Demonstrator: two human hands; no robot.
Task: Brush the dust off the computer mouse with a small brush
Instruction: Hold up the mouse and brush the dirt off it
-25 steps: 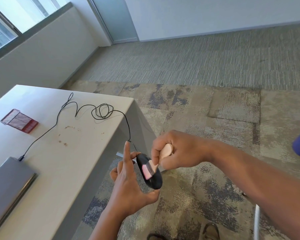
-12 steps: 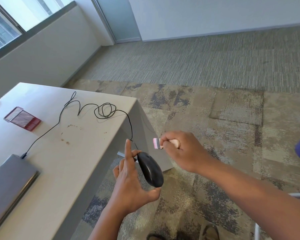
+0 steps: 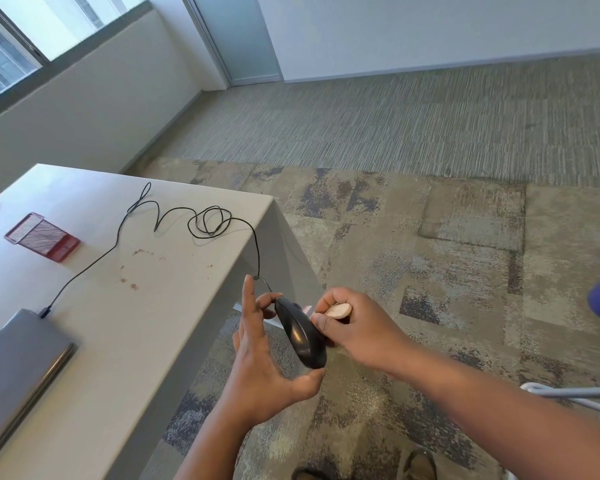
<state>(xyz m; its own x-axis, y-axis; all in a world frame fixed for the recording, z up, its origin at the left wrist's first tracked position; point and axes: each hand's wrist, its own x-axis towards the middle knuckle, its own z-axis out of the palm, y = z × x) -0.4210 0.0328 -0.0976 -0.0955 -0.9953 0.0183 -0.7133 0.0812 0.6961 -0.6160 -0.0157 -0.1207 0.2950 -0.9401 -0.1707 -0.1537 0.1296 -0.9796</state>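
Now your left hand (image 3: 257, 372) grips the mouse (image 3: 300, 332) just off the desk (image 3: 118, 323) corner; your right hand (image 3: 357, 323) pinches the brush (image 3: 338, 310) beside it. Sweep lightly, away from the desk.

black mouse (image 3: 301, 336), seemingly pink bristles (image 3: 308, 309)

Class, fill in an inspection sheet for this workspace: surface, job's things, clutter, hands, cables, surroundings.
Surface: pale table, brown specks near the middle.
Job's things: black mouse held off the table's edge; small brush at its far side, bristles mostly hidden.
Clutter: red mesh tray; closed grey laptop.
Hands: left hand cradles the mouse; right hand pinches the brush.
Cables: mouse cable looped on the table, plugged into the laptop.
Surroundings: patterned carpet; window.
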